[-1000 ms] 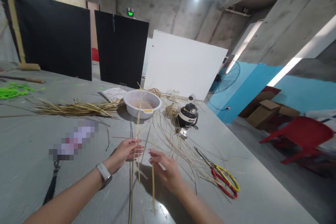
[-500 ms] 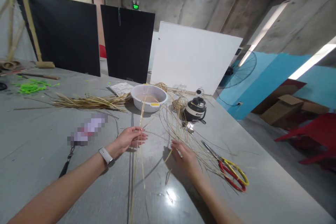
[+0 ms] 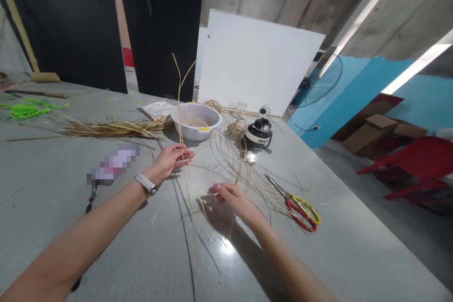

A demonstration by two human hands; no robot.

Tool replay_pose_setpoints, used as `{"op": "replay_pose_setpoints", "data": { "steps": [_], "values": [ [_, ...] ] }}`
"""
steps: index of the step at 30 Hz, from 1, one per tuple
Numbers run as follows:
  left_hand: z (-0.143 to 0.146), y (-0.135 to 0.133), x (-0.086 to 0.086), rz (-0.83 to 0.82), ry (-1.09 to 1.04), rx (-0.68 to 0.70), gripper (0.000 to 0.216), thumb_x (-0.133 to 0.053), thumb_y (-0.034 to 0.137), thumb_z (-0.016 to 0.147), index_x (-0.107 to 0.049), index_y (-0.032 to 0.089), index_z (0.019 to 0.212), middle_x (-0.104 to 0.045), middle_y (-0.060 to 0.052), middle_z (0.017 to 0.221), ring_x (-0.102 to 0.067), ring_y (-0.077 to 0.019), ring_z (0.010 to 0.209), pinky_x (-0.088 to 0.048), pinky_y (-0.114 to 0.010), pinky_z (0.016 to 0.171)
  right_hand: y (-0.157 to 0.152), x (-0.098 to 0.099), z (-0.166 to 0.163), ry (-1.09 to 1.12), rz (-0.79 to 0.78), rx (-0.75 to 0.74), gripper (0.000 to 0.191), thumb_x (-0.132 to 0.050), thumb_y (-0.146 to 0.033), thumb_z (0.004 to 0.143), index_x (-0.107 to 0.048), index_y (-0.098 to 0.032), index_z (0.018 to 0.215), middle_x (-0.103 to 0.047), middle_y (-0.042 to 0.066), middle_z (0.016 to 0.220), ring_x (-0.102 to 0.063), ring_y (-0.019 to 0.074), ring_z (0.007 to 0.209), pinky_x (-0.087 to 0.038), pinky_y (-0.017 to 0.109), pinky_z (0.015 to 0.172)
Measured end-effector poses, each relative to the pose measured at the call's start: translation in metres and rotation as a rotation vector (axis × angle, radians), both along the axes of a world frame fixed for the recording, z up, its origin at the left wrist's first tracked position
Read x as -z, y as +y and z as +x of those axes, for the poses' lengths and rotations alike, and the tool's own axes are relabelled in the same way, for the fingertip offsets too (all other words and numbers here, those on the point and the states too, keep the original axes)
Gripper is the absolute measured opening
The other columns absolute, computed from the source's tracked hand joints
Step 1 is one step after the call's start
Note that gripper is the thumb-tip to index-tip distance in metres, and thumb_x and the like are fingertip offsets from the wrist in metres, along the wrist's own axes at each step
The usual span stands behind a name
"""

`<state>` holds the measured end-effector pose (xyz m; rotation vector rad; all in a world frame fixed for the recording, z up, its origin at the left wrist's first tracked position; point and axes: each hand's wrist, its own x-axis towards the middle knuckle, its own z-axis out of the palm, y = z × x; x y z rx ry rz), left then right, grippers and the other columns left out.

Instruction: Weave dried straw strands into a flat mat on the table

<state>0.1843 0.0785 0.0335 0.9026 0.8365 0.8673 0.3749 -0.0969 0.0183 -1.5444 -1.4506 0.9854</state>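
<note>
2 bare arms (image 3: 95, 233) stretch forward, left grip (image 3: 170, 160) pinching, right grip (image 3: 232, 199) loosely curled.

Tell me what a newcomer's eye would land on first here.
Probably the left hand in the middle, holding thin strips that stick up in front of the white bowl. Next, likely the scissors with red and yellow handles, lying on the table to the right of the right hand. The bright green strands at the far left also stand out.
</note>
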Motion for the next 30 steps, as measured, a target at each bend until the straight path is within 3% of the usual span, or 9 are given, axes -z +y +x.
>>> {"op": "replay_pose_setpoints", "data": {
  "steps": [3, 6, 11, 20, 24, 27, 30],
  "values": [
    [0.001, 0.001, 0.0, 0.02, 0.01, -0.021, 0.01, -0.06, 0.007, 0.094, -0.062, 0.016, 0.091, -0.075, -0.007, 0.084, -0.074, -0.0155, 0.076, -0.06, -0.025, 0.065, 0.001, 0.002, -0.028, 0.213, -0.168, -0.106, 0.041, -0.062, -0.053, 0.089, -0.073, -0.014, 0.082, -0.068, 0.007, 0.072, -0.061, 0.015, 0.064, -0.047, 0.026, 0.061],
    [0.0, 0.0, -0.002, 0.036, 0.016, -0.032, 0.009, -0.061, 0.008, 0.093, -0.061, 0.016, 0.091, -0.075, -0.007, 0.084, -0.073, -0.0158, 0.077, -0.06, -0.025, 0.066, 0.002, 0.009, -0.039, 0.124, -0.15, -0.059, 0.03, -0.075, -0.044, 0.079, -0.072, -0.015, 0.077, -0.065, 0.002, 0.066, -0.057, 0.0126, 0.061, -0.043, 0.024, 0.06],
    [0.0, 0.0, -0.004, 0.046, 0.02, -0.036, 0.01, -0.06, 0.007, 0.093, -0.062, 0.016, 0.088, -0.075, -0.008, 0.085, -0.073, -0.0166, 0.078, -0.06, -0.025, 0.065, 0.001, 0.009, -0.038, 0.101, -0.205, -0.051, 0.024, -0.069, -0.036, 0.081, -0.07, -0.015, 0.069, -0.061, 0.001, 0.06, -0.048, 0.0093, 0.053, -0.035, 0.021, 0.051],
    [0.003, 0.005, -0.004, 0.053, -0.015, -0.039, 0.011, -0.06, 0.008, 0.093, -0.061, 0.015, 0.085, -0.076, -0.009, 0.086, -0.074, -0.0175, 0.081, -0.06, -0.027, 0.069, -0.011, 0.015, -0.039, 0.246, -0.374, -0.105, 0.039, -0.074, -0.054, 0.072, -0.064, -0.016, 0.069, -0.06, 0.0, 0.06, -0.049, 0.0082, 0.046, -0.038, 0.019, 0.04],
    [0.003, 0.006, -0.005, 0.055, -0.021, -0.021, 0.008, -0.063, 0.01, 0.092, -0.062, 0.015, 0.086, -0.076, -0.01, 0.088, -0.074, -0.0179, 0.082, -0.06, -0.027, 0.069, -0.016, 0.012, -0.037, 0.26, -0.418, -0.174, 0.043, -0.071, -0.058, 0.076, -0.061, -0.016, 0.069, -0.063, 0.002, 0.061, -0.053, 0.0087, 0.045, -0.039, 0.018, 0.04],
    [0.0, 0.007, -0.005, 0.058, -0.028, -0.019, 0.007, -0.064, 0.01, 0.092, -0.062, 0.015, 0.088, -0.076, -0.009, 0.088, -0.074, -0.0173, 0.081, -0.061, -0.027, 0.071, -0.023, -0.003, -0.02, 0.115, -0.421, -0.251, 0.04, -0.061, -0.053, 0.087, -0.062, -0.017, 0.068, -0.064, 0.001, 0.06, -0.053, 0.0093, 0.044, -0.038, 0.018, 0.04],
    [-0.004, 0.01, -0.005, 0.056, -0.037, -0.025, 0.007, -0.068, 0.011, 0.09, -0.062, 0.015, 0.089, -0.076, -0.009, 0.089, -0.074, -0.0174, 0.082, -0.06, -0.027, 0.071, -0.029, -0.015, 0.013, -0.25, -0.311, -0.239, 0.034, -0.057, -0.038, 0.092, -0.065, -0.019, 0.065, -0.063, 0.0, 0.055, -0.054, 0.011, 0.043, -0.037, 0.02, 0.042]
  ]
}}
